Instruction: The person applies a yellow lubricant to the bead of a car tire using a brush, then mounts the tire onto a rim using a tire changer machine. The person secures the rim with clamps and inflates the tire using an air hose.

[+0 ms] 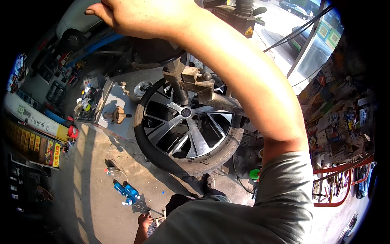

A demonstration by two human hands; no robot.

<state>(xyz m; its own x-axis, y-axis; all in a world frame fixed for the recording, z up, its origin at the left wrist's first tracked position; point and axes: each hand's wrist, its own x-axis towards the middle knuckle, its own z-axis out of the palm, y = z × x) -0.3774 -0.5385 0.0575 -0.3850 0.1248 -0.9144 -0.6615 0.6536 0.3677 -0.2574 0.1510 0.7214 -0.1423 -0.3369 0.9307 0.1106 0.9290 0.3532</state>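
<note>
I see the wheel (199, 140) face up beneath my outstretched right arm (243, 69), its hub near a metal tool arm (201, 83). My right hand (113, 16) is cropped above, my left hand (145, 220) low and small; I cannot tell either's opening or grip. Yellow warning triangle (249, 31), green-and-white code stickers (328, 33), yellow lettered panel (34, 146)

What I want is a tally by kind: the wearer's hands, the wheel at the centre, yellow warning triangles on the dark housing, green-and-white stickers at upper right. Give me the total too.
Hands: 2 (left hand, right hand)
Wheel at the centre: 1
Yellow warning triangle: 1
Green-and-white stickers: 2
Total: 6
</note>
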